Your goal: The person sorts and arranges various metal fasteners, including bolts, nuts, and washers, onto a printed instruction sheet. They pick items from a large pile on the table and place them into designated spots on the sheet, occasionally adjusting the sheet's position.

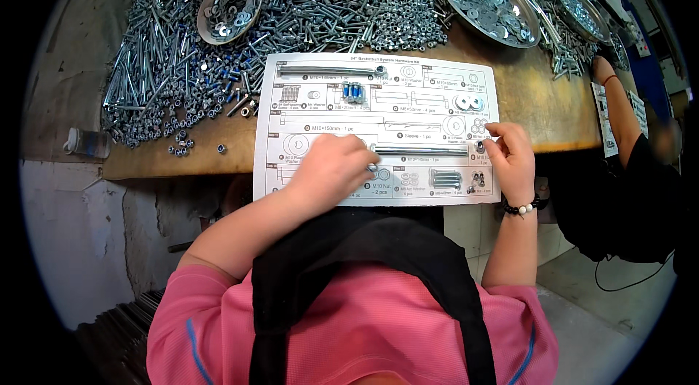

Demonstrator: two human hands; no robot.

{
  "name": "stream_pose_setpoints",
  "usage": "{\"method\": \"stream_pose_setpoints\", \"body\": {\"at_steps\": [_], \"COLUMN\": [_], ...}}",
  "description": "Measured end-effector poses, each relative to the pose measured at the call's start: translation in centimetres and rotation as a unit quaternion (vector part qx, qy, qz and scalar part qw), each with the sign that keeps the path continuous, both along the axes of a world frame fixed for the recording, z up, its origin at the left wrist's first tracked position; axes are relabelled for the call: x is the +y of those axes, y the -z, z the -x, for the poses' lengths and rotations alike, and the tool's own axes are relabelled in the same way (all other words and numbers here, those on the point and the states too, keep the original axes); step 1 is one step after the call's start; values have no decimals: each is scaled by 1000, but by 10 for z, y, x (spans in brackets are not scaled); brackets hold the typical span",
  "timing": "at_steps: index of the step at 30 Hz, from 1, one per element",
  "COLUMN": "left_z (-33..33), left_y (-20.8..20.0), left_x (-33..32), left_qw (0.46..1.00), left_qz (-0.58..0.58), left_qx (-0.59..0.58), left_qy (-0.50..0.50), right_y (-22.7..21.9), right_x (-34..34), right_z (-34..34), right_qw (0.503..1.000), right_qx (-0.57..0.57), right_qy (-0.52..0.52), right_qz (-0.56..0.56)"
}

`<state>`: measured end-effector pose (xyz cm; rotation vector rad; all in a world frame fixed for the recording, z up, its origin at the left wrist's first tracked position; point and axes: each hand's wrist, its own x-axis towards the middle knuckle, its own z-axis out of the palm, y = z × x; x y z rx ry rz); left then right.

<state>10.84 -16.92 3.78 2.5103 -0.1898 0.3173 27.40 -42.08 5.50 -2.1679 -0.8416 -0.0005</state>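
A printed white card (306,119) with part drawings lies on the table in front of me, and hardware sits on it. My left hand (338,166) is over its lower middle, fingers drawn together at a small shiny part I cannot make out. Curled over the right edge, my right hand (512,159) has thumb and fingertip slightly apart beside a small nut (480,146). Between the hands lies a long bolt (422,150). Another long bolt (328,72) runs along the top. Blue-banded bolts (353,92), flat washers (470,103), shorter bolts (445,179) and small nuts (478,179) rest on the card.
Behind the card spreads a large heap of loose bolts (313,13) and nuts (408,28). A small bowl (211,35) and a larger bowl (535,35) hold washers. Blue-ringed nuts (182,144) lie near the left edge. Another person's arm (622,108) reaches in at right.
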Motion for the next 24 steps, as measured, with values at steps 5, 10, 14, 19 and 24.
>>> {"method": "stream_pose_setpoints", "body": {"at_steps": [5,10,14,19,24], "left_z": [-5,0,-6,-23,-47], "left_y": [17,-1,-16,-16,-3], "left_x": [-16,-6,52,164,245], "left_qw": [996,1000,989,943,925], "left_qz": [-57,-15,-28,13,-94], "left_qx": [50,18,-64,-109,-56], "left_qy": [42,-10,-131,-314,-363], "right_y": [-4,0,-2,-9,-14], "right_x": [5,5,20,46,73], "right_z": [3,4,4,8,14], "right_qw": [1000,1000,998,992,984], "right_qx": [3,15,43,78,87], "right_qy": [-10,-13,-36,-91,-147], "right_qz": [-2,-9,-27,-37,-49]}}
